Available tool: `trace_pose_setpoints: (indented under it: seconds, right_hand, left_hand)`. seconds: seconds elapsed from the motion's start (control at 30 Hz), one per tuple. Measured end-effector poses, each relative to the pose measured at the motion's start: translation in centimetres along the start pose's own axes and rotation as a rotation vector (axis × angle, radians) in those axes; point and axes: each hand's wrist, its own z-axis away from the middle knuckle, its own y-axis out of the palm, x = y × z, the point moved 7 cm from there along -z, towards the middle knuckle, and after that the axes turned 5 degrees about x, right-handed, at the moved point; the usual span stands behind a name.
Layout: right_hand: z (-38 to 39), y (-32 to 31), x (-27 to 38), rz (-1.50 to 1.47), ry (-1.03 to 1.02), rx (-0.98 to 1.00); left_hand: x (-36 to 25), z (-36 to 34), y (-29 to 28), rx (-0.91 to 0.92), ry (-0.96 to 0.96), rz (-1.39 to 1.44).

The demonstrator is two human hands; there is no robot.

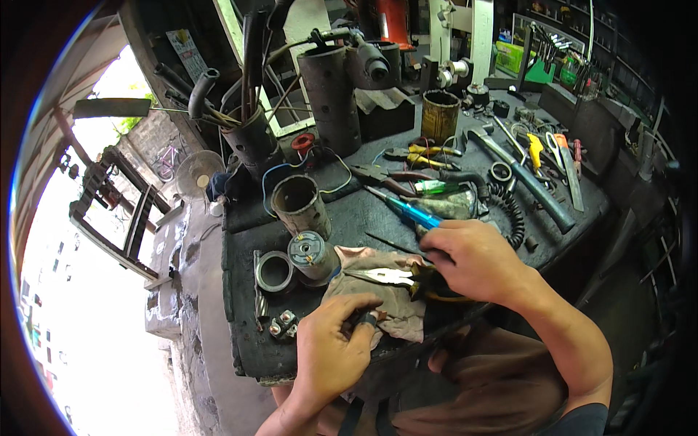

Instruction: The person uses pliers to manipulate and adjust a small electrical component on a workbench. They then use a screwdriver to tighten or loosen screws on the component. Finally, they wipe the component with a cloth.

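Note:
My left hand (331, 350) is curled near the table's front edge, pinching a small dark piece (369, 318) with a brownish end over a crumpled rag (403, 321). My right hand (476, 260) is closed at the end of a blue pen-shaped tool (413, 211) with a pointed tip. Beside those fingers a thin dark rod (392, 243) points left; which of the two they grip is hidden. Needle-nose pliers (389, 276) with black and yellow handles lie on the rag beneath. A small round motor (314, 256) stands left of the rag, beside a metal ring (275, 272).
Several pliers (423, 158) lie beyond the blue tool. A hammer (534, 185), a coiled black cord (509, 211) and a yellow-handled tool (536, 152) fill the right. Open metal cylinders (300, 207) stand back left, near a rusty can (440, 120). Small terminals (283, 325) sit front left.

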Motion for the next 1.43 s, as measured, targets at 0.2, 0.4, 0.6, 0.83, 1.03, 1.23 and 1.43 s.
trace_pose_setpoints:
  seconds: [0.2, 0.4, 0.6, 0.83, 1.03, 1.23, 1.43]
  right_hand:
    - [-3.3, 4.4, 0.8, 0.238, -0.065, 0.068]
    - [-5.2, 4.9, 0.8, 0.244, -0.013, 0.085]
    - [-4.6, 0.9, 1.4, 0.255, -0.053, -0.155]
    - [1.0, -8.8, -2.7, -0.332, 0.12, -0.385]
    - [5.0, -7.8, -4.2, -0.289, 0.3, -0.311]
    - [5.7, -5.9, -2.4, 0.027, 0.334, -0.132]
    - [4.7, 0.2, 1.1, -0.177, 0.179, 0.207]
  left_hand:
    - [1.0, 0.1, 0.7, -0.027, -0.114, -0.018]
    - [0.4, 0.6, -0.1, -0.012, 0.029, -0.116]
    - [0.1, 0.8, 0.4, 0.057, 0.087, -0.231]
    - [0.4, 0.4, 0.1, 0.089, 0.026, -0.189]
    - [-1.7, -1.0, 0.8, -0.006, 0.213, -0.057]
    - [-1.5, -0.7, 2.1, 0.074, 0.184, -0.034]
    - [2.9, 2.1, -1.5, -0.031, 0.021, 0.165]
